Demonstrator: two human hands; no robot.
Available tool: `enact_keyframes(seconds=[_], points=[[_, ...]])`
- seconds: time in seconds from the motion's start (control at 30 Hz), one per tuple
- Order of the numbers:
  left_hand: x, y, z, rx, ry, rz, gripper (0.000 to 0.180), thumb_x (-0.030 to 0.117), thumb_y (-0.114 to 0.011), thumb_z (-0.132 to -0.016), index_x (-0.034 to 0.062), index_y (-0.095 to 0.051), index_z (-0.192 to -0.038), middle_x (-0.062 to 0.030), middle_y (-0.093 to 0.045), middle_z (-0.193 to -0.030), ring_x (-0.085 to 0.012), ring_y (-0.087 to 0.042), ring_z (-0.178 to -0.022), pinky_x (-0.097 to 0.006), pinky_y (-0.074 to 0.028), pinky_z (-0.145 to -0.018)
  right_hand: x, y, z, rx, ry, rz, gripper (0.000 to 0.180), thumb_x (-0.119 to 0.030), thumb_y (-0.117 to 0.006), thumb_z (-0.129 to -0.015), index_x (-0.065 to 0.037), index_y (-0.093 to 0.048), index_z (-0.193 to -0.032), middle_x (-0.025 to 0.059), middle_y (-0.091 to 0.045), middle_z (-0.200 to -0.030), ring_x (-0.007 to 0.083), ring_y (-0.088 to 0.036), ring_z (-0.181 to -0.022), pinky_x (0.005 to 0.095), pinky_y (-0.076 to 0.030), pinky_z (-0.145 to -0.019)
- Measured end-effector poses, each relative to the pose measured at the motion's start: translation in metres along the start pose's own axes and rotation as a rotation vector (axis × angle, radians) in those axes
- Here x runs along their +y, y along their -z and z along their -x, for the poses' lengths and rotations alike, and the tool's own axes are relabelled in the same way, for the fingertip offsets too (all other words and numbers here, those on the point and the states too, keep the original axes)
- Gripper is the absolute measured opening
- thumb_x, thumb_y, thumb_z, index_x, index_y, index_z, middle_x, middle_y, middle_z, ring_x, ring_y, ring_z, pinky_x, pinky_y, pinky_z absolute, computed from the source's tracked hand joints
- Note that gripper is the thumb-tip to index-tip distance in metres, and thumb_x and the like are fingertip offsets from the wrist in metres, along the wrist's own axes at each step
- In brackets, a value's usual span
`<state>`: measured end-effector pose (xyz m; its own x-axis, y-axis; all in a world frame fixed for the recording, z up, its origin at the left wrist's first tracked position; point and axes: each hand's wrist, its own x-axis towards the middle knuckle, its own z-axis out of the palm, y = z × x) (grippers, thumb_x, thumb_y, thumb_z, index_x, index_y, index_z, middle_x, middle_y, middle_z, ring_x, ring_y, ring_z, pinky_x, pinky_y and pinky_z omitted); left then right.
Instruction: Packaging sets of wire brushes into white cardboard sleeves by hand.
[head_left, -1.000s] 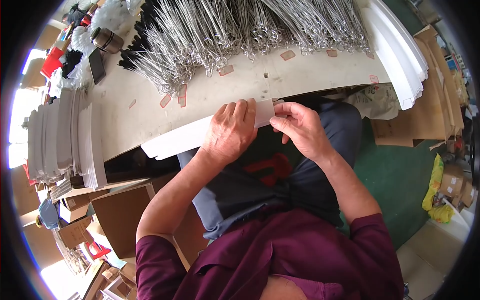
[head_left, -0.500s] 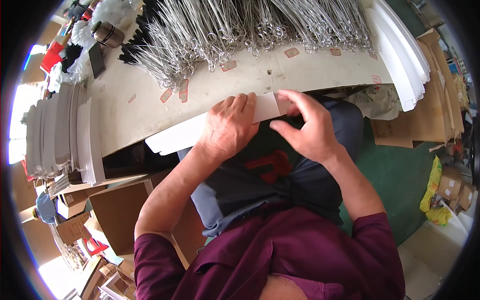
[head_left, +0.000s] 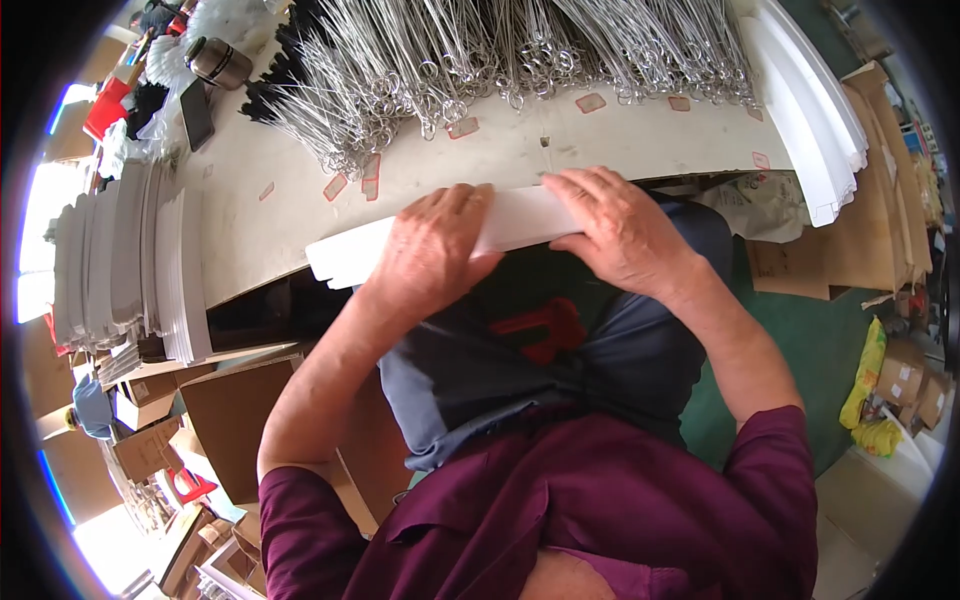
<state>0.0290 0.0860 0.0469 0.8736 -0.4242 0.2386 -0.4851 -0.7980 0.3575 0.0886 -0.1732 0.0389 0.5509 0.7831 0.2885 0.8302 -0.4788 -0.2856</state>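
Note:
A long, narrow white cardboard box (head_left: 520,218) lies across the table's near edge above my lap, its left end slightly lower and showing loose flaps. My left hand (head_left: 425,250) is wrapped over it left of the middle, palm down. At the other end my right hand (head_left: 630,235) grips the box, fingers on top and thumb at the near side. My right hand covers that end, so its flap is hidden. Beyond the box, a wide heap of wire-handled brushes (head_left: 480,70) lies on the table, ring ends toward me, some black bristles showing at left.
The pale table (head_left: 250,225) carries red-edged stickers. Stacks of flat white boxes stand at left (head_left: 130,260) and right (head_left: 800,110). A metal flask (head_left: 218,63) and dark phone (head_left: 197,115) lie far left. Brown cartons (head_left: 240,425) flank me; a red object (head_left: 540,330) shows between my knees.
My right hand has closed from a spread pose onto the box's right end. My left hand has slid left along the box, and the box has shifted slightly right and levelled.

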Motion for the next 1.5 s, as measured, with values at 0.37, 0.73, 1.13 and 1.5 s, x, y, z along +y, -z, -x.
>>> enact_keyframes(seconds=[0.37,0.73,1.13,1.5], points=[[-0.005,0.001,0.001,-0.074,0.080,0.007,0.067,0.021,-0.085,-0.075,-0.0044,-0.059,-0.131,-0.0206,-0.066,-0.121,-0.0382,-0.065,-0.113,-0.047,-0.053,-0.096,-0.008,-0.013,-0.020,-0.010,0.041,0.036,0.062,-0.024,-0.079,-0.086,0.005,-0.058,-0.135,0.0167,-0.064,-0.127,0.0317,-0.061,-0.116,0.0427,-0.047,-0.106],[-0.041,0.001,-0.003,0.056,0.089,-0.128,0.063,0.025,-0.083,-0.083,-0.0046,-0.060,-0.133,-0.0209,-0.066,-0.127,-0.0377,-0.064,-0.118,-0.048,-0.050,-0.100,0.031,-0.011,-0.039,0.042,0.048,0.052,0.052,-0.021,-0.078,-0.087,-0.006,-0.064,-0.135,0.0117,-0.067,-0.126,0.0298,-0.061,-0.117,0.0406,-0.049,-0.105],[-0.034,-0.043,0.008,0.270,0.103,-0.213,0.068,0.033,-0.080,-0.084,-0.0059,-0.059,-0.135,-0.0245,-0.063,-0.134,-0.0421,-0.058,-0.126,-0.050,-0.047,-0.107,0.027,-0.033,-0.022,0.093,0.057,0.146,0.056,-0.025,-0.074,-0.090,-0.005,-0.060,-0.140,0.0139,-0.060,-0.139,0.0307,-0.054,-0.129,0.0415,-0.043,-0.114],[-0.047,-0.028,0.037,0.027,0.207,-0.358,0.093,0.043,-0.078,-0.087,-0.0044,-0.036,-0.155,-0.0282,-0.040,-0.158,-0.0445,-0.038,-0.147,-0.055,-0.028,-0.123,0.015,-0.057,-0.026,0.068,-0.031,0.217,0.066,-0.020,-0.064,-0.093,0.010,-0.044,-0.149,0.0240,-0.046,-0.156,0.0352,-0.041,-0.148,0.0470,-0.028,-0.126]])
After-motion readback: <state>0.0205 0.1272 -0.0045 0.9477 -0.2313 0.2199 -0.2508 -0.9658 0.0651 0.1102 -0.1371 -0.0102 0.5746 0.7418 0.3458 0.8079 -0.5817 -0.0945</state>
